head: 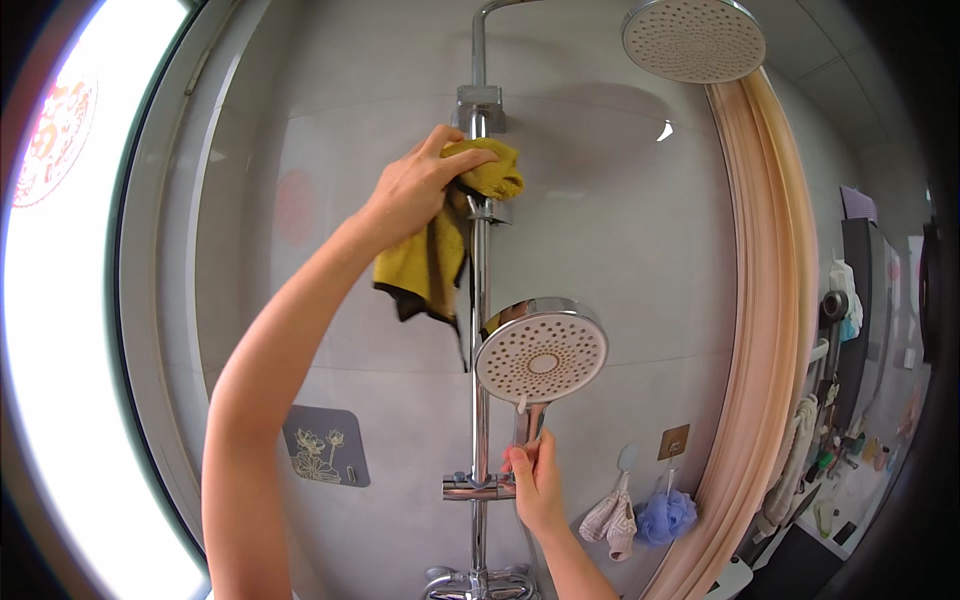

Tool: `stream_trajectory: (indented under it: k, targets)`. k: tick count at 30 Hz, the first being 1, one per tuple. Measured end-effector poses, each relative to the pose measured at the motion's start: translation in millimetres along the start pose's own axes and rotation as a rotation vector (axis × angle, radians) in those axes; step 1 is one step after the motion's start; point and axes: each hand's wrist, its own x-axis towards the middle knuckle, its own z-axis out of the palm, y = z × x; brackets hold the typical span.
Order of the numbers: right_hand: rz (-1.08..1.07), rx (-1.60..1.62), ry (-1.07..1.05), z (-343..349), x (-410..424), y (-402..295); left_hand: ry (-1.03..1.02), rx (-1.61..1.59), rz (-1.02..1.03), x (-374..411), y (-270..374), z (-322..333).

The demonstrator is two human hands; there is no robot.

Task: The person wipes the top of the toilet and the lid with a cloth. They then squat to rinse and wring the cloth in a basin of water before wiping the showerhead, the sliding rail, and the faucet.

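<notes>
My left hand [420, 184] presses a yellow cloth with a dark edge [491, 171] around the upper part of the chrome shower riser [481, 292], just under the square wall bracket [480, 109]. The cloth's loose end hangs down to the left of the pipe. A chrome collar [491, 211] sits on the pipe right below the cloth. Lower down, my right hand [536, 484] grips the handle of the hand shower [544, 356], whose round spray face points toward me. That handle is beside the sliding holder [469, 487] on the riser.
Overhead at the right is a round rain shower head [694, 41]. A peach curtain [772, 300] hangs along the right side. A blue bath puff [666, 517] and patterned cloth items [611, 521] hang on wall hooks. The mixer valve [480, 583] is at the bottom; a bright window [67, 315] lies left.
</notes>
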Motion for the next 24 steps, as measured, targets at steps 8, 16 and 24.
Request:
stream_trajectory:
  k: [8, 16, 24]
  targets:
    - [0.011, -0.025, 0.014, 8, -3, -8, 0.172, -0.151, -0.2, 14, -5, 16]
    - [0.004, -0.068, 0.041, 9, -2, -9, 0.323, -0.458, -0.285, -70, 20, 17]
    - [-0.048, -0.032, 0.051, 11, -1, 5, 0.01, -0.078, -0.058, -110, 51, 14]
